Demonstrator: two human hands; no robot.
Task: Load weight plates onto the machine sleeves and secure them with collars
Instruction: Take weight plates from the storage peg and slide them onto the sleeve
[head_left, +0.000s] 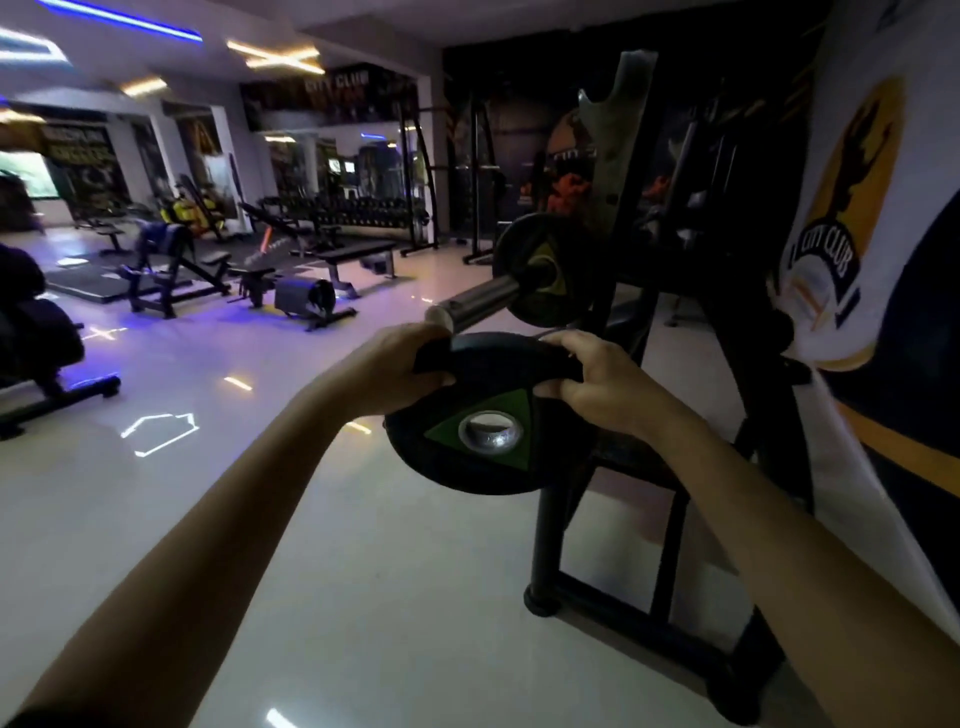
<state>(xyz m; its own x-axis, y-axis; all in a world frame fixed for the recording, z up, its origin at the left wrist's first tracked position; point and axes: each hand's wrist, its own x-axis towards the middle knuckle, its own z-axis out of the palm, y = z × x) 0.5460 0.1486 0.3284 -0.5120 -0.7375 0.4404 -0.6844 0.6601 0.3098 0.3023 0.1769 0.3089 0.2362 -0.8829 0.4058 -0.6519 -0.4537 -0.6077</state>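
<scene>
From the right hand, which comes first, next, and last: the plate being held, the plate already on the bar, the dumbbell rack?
1. Held plate, gripped in the right hand.
2. Loaded plate, just beyond on the sleeve.
3. Dumbbell rack, far across the room.

Dim gym, blue and warm ceiling strips (122, 20) (glare on glossy floor (363, 571)), soft blur, wide-angle edge bending

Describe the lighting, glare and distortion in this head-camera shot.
Head view: dim overall, the machine frame near-black; ceiling strips blown out and mirrored as glare on the glossy floor; wide-angle stretch lengthens the forearms; held plate and both hands fairly sharp, background soft.
</scene>
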